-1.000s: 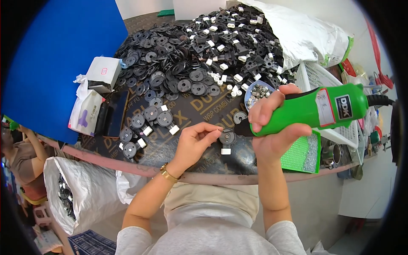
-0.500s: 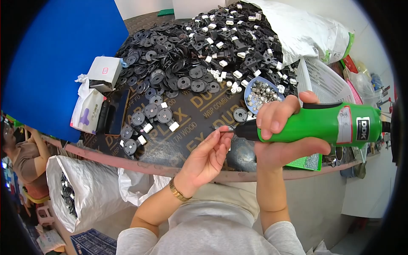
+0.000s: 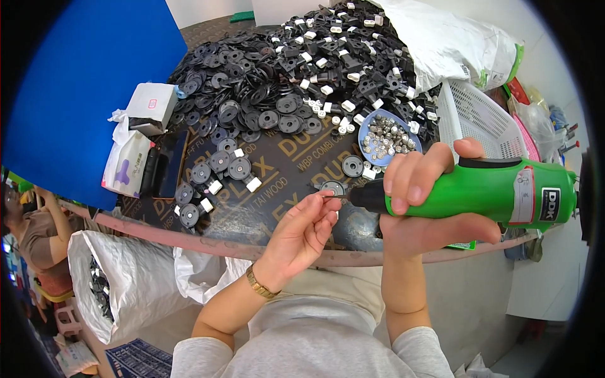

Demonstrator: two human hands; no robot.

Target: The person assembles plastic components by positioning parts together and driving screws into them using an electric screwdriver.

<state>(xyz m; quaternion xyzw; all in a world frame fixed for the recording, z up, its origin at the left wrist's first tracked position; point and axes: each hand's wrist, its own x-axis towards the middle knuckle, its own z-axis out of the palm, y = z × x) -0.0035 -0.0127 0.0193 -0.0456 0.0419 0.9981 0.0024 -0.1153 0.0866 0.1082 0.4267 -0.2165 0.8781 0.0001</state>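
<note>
My right hand (image 3: 419, 230) is wrapped round a green electric screwdriver (image 3: 476, 195) held level, its black nose pointing left. My left hand (image 3: 302, 228) pinches thumb and forefinger together right at the screwdriver's tip; what lies between them is too small to make out. Just behind those fingertips a black round disc (image 3: 331, 188) lies on the table, partly hidden. Another black disc (image 3: 352, 166) sits farther back, beside a blue bowl (image 3: 361, 143) of small metal parts. At the left lie several discs joined to white-ended black parts (image 3: 239, 168).
A heap of black discs (image 3: 268, 118) and black parts with white ends (image 3: 340, 57) covers the table's far side. A white basket (image 3: 485, 113) and white sack (image 3: 454, 44) stand right. Left are a phone (image 3: 170, 170), tissue pack (image 3: 126, 164) and open sack (image 3: 135, 277); another person (image 3: 41, 233) sits beyond.
The screwdriver and my right hand have shifted slightly right and down. My left hand has moved slightly left, its fingertips still at the tip; the disc behind them shows more.
</note>
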